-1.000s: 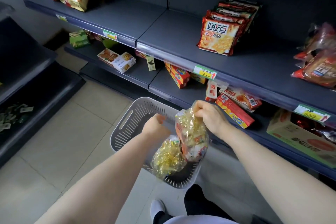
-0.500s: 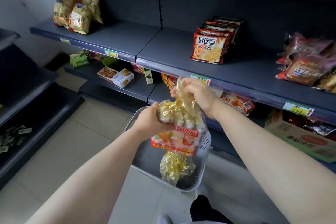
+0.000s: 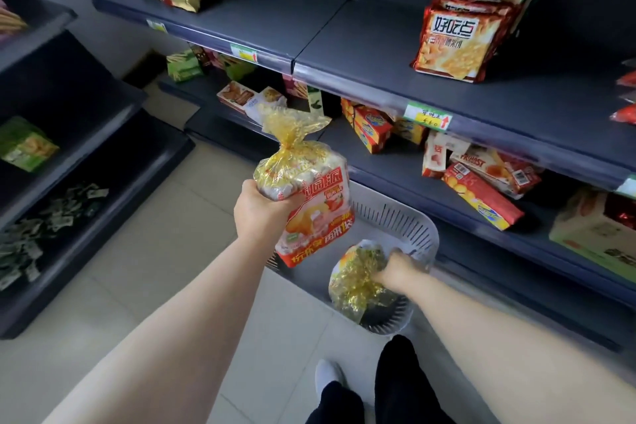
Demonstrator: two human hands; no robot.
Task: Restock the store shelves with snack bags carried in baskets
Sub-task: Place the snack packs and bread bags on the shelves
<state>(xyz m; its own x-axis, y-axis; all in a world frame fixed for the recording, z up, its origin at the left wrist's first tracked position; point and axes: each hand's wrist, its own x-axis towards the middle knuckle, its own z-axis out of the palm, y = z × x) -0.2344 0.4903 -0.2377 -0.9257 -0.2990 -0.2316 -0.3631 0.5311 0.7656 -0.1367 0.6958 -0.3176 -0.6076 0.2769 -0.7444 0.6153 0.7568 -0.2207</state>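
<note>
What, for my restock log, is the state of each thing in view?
lifted bag: upright, top tied, held in the air.
basket: on the floor, one bag inside.
second bag: lying in the basket.
left hand: grips the lifted bag's side.
right hand: down at the second bag; grip blurred.
upper shelf: partly stocked.

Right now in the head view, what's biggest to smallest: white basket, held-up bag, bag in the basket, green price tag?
white basket
held-up bag
bag in the basket
green price tag
The held-up bag sits nearer the camera, so the two bags are unsure.
</note>
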